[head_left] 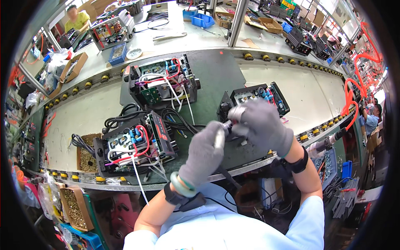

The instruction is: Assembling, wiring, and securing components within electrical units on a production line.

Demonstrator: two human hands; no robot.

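Grey work gloves cover both my hands, which meet in front of the right-hand open electronic unit (279, 100). My left hand (204, 152) is closed, its fingers wrapped round a small dark cylindrical part (227, 126). Just right of it, my right hand (264, 127) has curled fingers at the other end of that part; motion blurs them slightly. The part's exact kind is mostly hidden by the gloves. To the left of my hands sits another opened unit (125, 143) with red and white wires and a dark front panel. A third opened unit (160, 81) stands farther back.
Black cables (179, 118) lie between the units on the green board (212, 77). A roller conveyor rail (266, 57) runs behind. Boxes of small brass-coloured parts (75, 208) stand at lower left. An air-driven screwdriver (327, 142) on an orange hose hangs at right. A co-worker (78, 21) sits far left.
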